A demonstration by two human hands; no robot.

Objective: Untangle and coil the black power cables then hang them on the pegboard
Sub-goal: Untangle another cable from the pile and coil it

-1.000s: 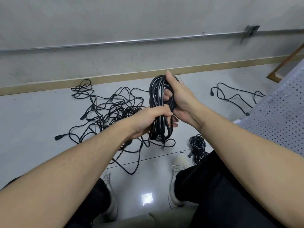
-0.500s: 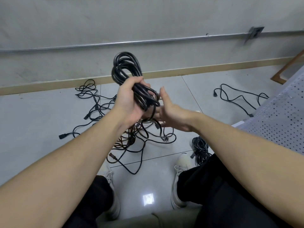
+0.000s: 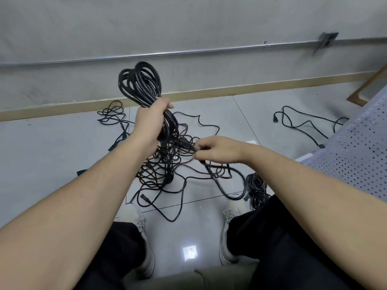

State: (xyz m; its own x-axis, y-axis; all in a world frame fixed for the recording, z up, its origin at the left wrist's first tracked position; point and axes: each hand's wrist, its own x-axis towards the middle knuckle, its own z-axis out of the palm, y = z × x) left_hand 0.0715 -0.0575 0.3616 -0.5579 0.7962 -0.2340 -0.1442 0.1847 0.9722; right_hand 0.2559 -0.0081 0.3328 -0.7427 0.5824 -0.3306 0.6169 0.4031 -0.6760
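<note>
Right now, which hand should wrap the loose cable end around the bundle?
Probably the right hand. It already pinches the loose strand trailing from the coil, while the left hand grips the coil's middle and must hold it steady.

Single view, head-worn, wide-angle. Looks forward and steeply down from above the person's own forearms, which enter from the lower left and lower right corners and meet near frame centre. Hands close to the lens; tiled floor fills the middle band; wall crosses the top, lines bowed by the lens. Perforated panel at right edge.
</note>
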